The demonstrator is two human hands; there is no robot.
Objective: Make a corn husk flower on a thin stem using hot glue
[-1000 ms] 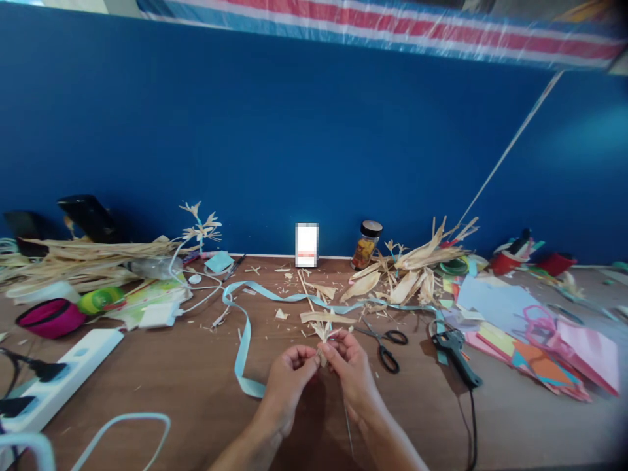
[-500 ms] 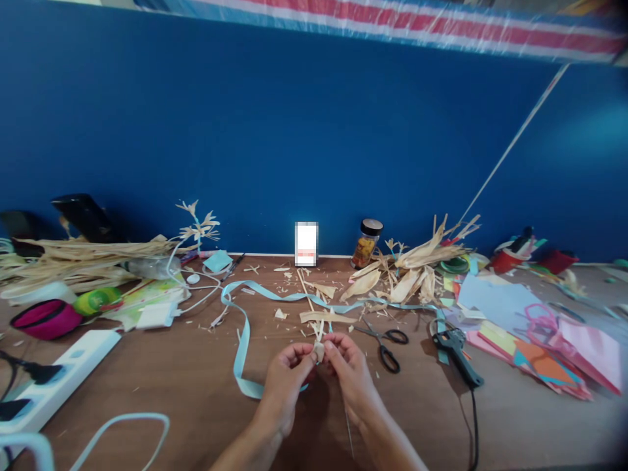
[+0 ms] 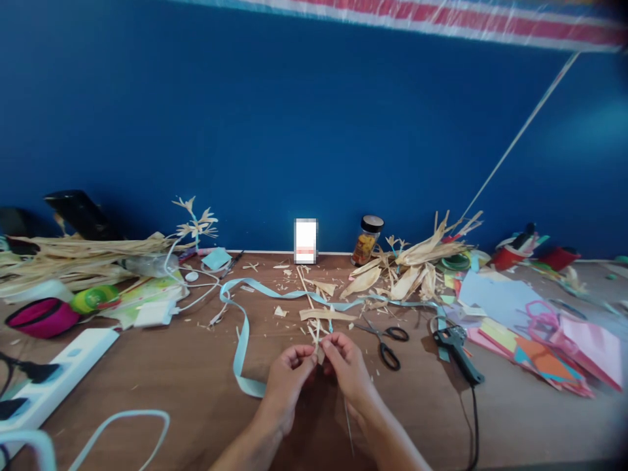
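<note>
Between my fingertips is a small piece of pale dried corn husk [image 3: 320,353], with narrow strips fanning out at its top. My left hand [image 3: 290,373] pinches it from the left with thumb and fingers. From the other side, my right hand [image 3: 347,363] pinches the same piece; a thin stick or wire [image 3: 348,425] runs down below this hand. Just beyond the fingers lies a flat husk strip [image 3: 326,316]. A light blue ribbon [image 3: 240,353] curls around the left and far side. Black-handled scissors [image 3: 387,347] rest open to the right.
A glue gun [image 3: 456,350] with its cord and coloured papers [image 3: 540,347] lie at the right. Husks [image 3: 412,278] and a jar [image 3: 367,241] stand by the blue wall. At the left are a white power strip [image 3: 63,379], a pink pouch [image 3: 43,317] and a husk flower [image 3: 197,222].
The husk piece has turned slightly between my fingers, and its strips look more spread. Both hands stay almost in place. The view has shifted slightly.
</note>
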